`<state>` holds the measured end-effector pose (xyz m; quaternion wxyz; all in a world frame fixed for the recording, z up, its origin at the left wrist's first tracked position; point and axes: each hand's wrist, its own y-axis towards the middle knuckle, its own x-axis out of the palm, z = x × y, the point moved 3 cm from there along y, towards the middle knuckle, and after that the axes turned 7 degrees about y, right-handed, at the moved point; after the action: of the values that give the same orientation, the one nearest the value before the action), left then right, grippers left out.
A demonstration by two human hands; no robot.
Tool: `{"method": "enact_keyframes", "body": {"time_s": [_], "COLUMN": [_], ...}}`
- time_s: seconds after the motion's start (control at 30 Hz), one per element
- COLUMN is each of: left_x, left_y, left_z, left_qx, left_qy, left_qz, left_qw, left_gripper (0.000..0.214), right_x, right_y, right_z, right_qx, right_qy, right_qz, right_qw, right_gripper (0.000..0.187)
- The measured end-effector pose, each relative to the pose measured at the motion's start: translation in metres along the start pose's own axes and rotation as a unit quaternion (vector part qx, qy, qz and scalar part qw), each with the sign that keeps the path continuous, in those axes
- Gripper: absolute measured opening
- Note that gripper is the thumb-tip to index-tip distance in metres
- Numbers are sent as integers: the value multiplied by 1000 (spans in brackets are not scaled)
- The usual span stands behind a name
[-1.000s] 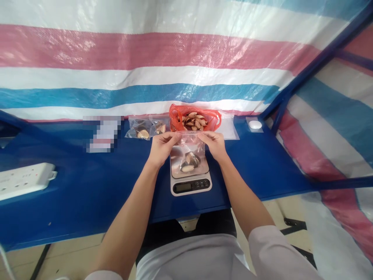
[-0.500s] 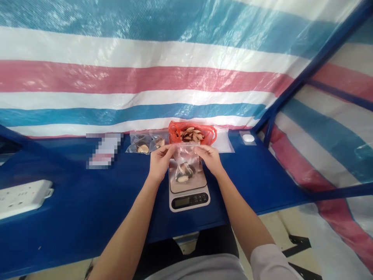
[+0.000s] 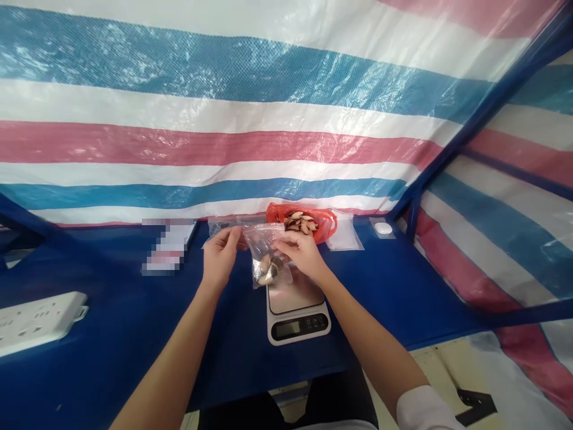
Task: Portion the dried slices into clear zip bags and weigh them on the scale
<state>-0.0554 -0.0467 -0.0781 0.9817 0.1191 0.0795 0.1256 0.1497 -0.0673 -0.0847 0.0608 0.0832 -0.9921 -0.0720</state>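
While the head view looks down on the desk (image 3: 111,334), both hands are up beside a kitchen scale (image 3: 298,327).

Right hand (image 3: 302,254): grip clamped on the upper edge of a clear zip bag (image 3: 265,251), fingers and thumb together on the plastic. Left hand (image 3: 219,257): fingers (image 3: 237,234) curled at the bag's upper left corner; cannot tell whether they pinch it or sit just beside it.

Bag hangs tilted, held up near the left edge of the scale's steel pan (image 3: 298,295), with nut pieces (image 3: 267,273) gathered in its lower corner.

Behind, along the back of the desk: open red plastic bag (image 3: 322,227) holding a heap of brown slices (image 3: 301,224); second zip bag (image 3: 219,226), partly hidden by the first; flat clear packet (image 3: 344,236) just right of the red bag. Further right, a round white object (image 3: 383,227) on a small pad. Left of the hands, a pixelated item (image 3: 168,245); near the desk's left edge, a white power strip (image 3: 38,322).

Striped tarp (image 3: 201,143) in pink, white and blue hangs behind, on a blue frame (image 3: 492,107).
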Motion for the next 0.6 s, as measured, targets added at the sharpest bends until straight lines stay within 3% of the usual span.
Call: {"method": "enact_keyframes", "body": {"time_s": [0.1,0.2,0.37,0.6], "left_x": [-30,-49,-53,-50], "left_y": [15,28,35,30], "left_z": [-2,-6,-28,-51], "left_qx": [56,111,212,223], "left_qy": [117,245,350,353], "left_qz": [42,55,2,-24], "left_qw": [991,962,913,908], "left_gripper": [38,34,34,36], "right_x": [12,24,46,66], "right_y": [18,40,68,97], "right_z": [-5,-14,-24,-24], "right_qx": [-33,-86,-100,-78], "right_qy": [-61,-160,-237,-334], "right_qz": [0,9,13,5], "right_qw": [998,983,966,939], "right_gripper": [19,11,12,21]}}
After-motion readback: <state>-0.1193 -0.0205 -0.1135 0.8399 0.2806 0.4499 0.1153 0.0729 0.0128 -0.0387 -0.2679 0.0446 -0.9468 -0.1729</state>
